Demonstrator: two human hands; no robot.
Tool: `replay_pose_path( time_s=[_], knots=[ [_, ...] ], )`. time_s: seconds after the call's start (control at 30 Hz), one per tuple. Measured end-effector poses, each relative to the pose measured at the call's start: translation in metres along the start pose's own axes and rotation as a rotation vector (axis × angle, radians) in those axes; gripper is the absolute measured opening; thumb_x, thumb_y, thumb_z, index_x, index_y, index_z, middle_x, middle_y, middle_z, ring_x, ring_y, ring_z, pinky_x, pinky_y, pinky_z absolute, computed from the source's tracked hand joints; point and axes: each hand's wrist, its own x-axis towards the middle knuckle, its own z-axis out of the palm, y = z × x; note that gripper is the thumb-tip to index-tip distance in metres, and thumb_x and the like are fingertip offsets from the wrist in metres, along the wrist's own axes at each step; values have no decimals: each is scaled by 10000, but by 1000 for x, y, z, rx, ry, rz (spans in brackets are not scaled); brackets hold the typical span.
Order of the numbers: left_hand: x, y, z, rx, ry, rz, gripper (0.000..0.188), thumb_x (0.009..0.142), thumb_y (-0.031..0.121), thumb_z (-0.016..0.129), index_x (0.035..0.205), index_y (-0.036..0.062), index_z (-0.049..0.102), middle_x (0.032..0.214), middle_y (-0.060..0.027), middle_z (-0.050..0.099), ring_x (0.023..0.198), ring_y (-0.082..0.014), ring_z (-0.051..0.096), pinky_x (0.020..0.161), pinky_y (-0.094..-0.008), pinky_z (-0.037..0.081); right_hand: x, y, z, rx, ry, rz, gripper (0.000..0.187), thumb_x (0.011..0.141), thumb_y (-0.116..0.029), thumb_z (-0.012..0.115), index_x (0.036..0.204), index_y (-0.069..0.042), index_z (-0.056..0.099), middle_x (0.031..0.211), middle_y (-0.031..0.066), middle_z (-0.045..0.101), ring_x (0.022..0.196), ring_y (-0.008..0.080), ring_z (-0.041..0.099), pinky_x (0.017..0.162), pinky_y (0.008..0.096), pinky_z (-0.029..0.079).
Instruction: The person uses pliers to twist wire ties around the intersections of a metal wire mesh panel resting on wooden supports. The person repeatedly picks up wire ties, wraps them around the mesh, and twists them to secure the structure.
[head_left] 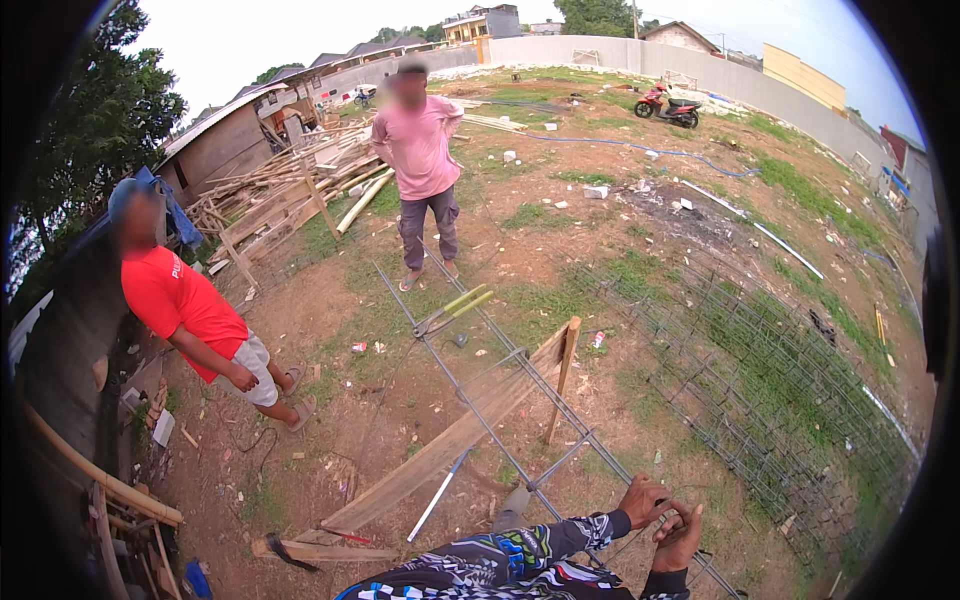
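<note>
My left hand point(645, 501) and my right hand point(680, 536) are close together at the lower right, over a long frame of steel rebar point(490, 432). The fingers of both hands are curled and pinched near each other. What they hold, if anything, is too small to make out. Thin cross ties point(558, 466) join the frame's long bars, which run away from me toward the upper left. A bolt cutter point(452, 310) with yellowish handles lies across the far part of the bars. Under the frame, a wooden plank point(445, 455) set on edge supports it.
A wooden stake point(564, 382) stands at the plank's far end. More rebar cages point(740, 390) lie on grass at right. One person in a pink shirt point(425, 150) stands beyond the frame; another in a red shirt point(190, 305) stands left. Timber is piled point(300, 190) behind them.
</note>
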Motion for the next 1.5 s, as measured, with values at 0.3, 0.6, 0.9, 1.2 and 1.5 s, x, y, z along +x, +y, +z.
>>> replay_pose_path(
  time_s=[0.3,0.6,0.9,1.2,1.5],
  knots=[
    [20,-8,-64,-25,-41,-49,316,894,355,626,990,59,681,941,-135,655,963,-306,595,993,-439,370,-19,39,-31,-335,-16,-55,437,978,-405,549,1001,26,621,578,12,513,462,88,464,441,224,362],
    [62,-123,-329,557,663,-262,447,803,215,712,1197,34,600,1249,-200,570,1162,-375,524,1016,-456,403,-5,79,-40,-588,-98,-152,223,985,-210,555,848,-36,536,605,1,497,479,68,466,418,221,363],
    [29,-244,-443,953,455,-798,677,750,159,742,1367,95,471,1403,-162,472,1328,-360,403,1097,-453,329,29,120,-65,-699,-79,-449,276,961,-173,588,767,-78,417,580,-37,381,469,42,356,424,236,257],
    [30,-257,-434,1037,443,-662,560,749,16,633,1294,40,504,1299,-215,510,1217,-373,497,1021,-416,411,8,95,-50,-876,26,-154,460,919,-393,599,1182,-52,436,1133,130,440,1059,243,386,892,355,291],
    [-1,-227,-418,613,541,-722,621,771,175,709,1313,-42,497,1316,-381,441,1261,-486,424,1066,-464,373,4,71,-32,-688,-90,-141,306,956,-238,611,746,-52,491,554,-18,448,487,57,434,456,229,322]
  ],
)
